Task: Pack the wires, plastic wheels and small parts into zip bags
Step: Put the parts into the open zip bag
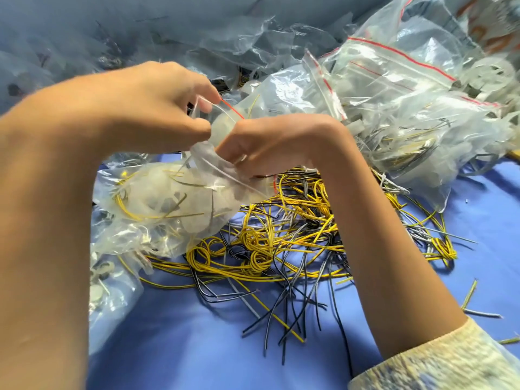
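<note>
Left hand (pixel 146 108) and right hand (pixel 270 144) each clamp a pinching grip on the zip bag (pixel 168 220) mouth; wires (pixel 126 211) inside could snag the seal, leaving it open.

Both forearms angled inward, the left hand (pixel 153 108) and the bent-wristed right hand (pixel 270 142) close together, fingers curled, pinching one zip bag (pixel 168 204).

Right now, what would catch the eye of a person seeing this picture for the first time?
At the centre, the left hand and right hand grip the mouth of a clear zip bag holding yellow wires. Below them, a tangle of yellow, black and grey loose wires lies on the blue surface. A heap of filled bags fills the upper right.
</note>
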### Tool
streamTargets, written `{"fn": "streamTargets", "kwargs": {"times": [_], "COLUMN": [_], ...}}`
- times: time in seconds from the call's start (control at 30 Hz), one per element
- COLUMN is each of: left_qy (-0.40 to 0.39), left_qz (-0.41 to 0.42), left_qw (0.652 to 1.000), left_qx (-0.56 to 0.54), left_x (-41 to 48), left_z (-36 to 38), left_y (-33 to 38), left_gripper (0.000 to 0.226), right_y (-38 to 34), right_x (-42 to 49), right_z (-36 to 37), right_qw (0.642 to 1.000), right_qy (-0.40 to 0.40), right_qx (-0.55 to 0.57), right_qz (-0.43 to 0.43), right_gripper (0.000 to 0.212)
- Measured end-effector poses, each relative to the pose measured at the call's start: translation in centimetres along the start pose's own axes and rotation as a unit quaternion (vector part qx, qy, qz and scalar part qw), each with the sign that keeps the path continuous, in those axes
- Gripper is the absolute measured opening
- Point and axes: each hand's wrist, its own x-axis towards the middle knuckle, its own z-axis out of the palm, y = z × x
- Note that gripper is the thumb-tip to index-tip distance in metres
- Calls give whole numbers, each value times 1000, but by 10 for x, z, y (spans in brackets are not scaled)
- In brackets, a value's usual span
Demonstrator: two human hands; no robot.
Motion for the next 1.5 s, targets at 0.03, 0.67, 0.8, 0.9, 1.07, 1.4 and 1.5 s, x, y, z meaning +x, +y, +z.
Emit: {"fn": "streamTargets", "kwargs": {"times": [0.03,0.67,0.8,0.9,1.07,1.4,1.5], "left_qy": [4,25,50,65,80,152,147], "left_qz": [3,83,89,96,106,153,162], "left_qw": [1000,995,994,992,988,974,972], "left_qx": [4,-43,-44,-52,-75,-66,-83], "left_x": [0,0,5,6,6,8,6], "left_z": [1,4,10,13,13,11,10], "left_y": [1,13,12,14,12,16,19], "left_gripper": [39,33,29,32,39,40,42], "right_y": [-1,-8,-8,-8,-9,-12,-7], "right_x": [0,-5,-11,-10,-5,8,7], "right_z": [0,-3,-6,-4,1,1,7], "right_qw": [1000,994,990,997,998,962,983], "right_qy": [7,73,68,8,-24,270,152], "right_qx": [-5,80,123,57,17,-37,-102], "right_qz": [-4,13,12,46,52,-19,-14], "right_gripper": [25,33,30,27,20,21,25]}}
